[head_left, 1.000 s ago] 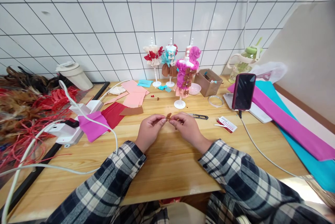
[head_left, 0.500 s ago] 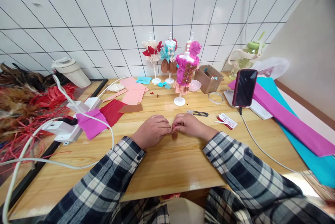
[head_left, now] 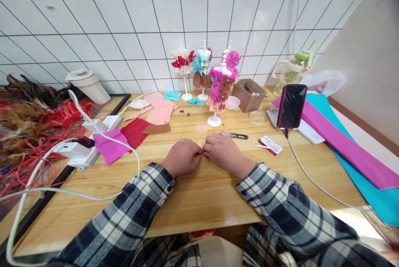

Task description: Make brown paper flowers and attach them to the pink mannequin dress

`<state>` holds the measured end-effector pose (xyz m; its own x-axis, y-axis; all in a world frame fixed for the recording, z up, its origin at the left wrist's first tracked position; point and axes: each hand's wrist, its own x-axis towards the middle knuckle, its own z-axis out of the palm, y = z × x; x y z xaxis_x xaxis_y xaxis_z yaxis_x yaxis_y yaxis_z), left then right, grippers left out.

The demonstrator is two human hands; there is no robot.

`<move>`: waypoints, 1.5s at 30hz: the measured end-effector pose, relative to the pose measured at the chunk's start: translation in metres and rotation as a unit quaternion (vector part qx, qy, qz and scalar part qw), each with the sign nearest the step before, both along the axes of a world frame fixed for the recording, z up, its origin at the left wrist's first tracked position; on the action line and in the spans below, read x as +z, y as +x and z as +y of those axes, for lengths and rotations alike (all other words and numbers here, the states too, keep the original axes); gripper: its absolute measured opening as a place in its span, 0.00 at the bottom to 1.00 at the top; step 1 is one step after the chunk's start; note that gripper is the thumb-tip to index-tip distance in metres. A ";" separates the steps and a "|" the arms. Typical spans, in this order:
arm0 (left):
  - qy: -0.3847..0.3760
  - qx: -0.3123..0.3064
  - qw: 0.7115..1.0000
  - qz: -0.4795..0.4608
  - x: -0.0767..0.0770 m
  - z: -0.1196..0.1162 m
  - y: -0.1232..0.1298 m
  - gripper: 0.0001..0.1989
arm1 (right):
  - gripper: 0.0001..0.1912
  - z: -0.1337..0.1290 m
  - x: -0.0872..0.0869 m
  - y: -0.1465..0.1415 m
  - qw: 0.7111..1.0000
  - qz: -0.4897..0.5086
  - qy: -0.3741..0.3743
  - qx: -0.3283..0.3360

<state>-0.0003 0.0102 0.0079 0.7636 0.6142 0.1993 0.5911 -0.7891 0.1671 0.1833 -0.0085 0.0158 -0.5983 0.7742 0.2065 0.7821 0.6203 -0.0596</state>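
Note:
Both hands meet over the wooden table (head_left: 202, 200), fingertips touching. My left hand (head_left: 183, 156) is closed, thumb and fingers pinched at the inner side. Opposite it, my right hand (head_left: 227, 154) is also closed, its fingers curled down. Between them a small brown pleated paper piece showed half a second ago; my fingers hide it now. Just beyond my right hand lie the black thread snips (head_left: 238, 136), partly covered by it. Behind stands a mini dress form (head_left: 220, 88) in magenta crepe paper with brown bows down its front.
More dressed forms (head_left: 183, 65) stand by the tiled wall. Paper pieces in pink (head_left: 157, 113), red (head_left: 136, 131) and magenta (head_left: 111, 145) lie left, beside a power strip (head_left: 82, 154) and white cable. At right are a box (head_left: 249, 96), a phone (head_left: 292, 107) and paper rolls (head_left: 352, 150).
The brown pleated piece has gone out of sight beneath my fingers. My right hand has turned over, its back up, and shifted slightly left. The view has tilted a little.

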 end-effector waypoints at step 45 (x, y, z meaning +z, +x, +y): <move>-0.541 0.055 0.739 -0.398 -0.013 0.004 -0.005 0.14 | 0.20 0.012 -0.021 0.000 0.713 0.576 -0.400 -0.008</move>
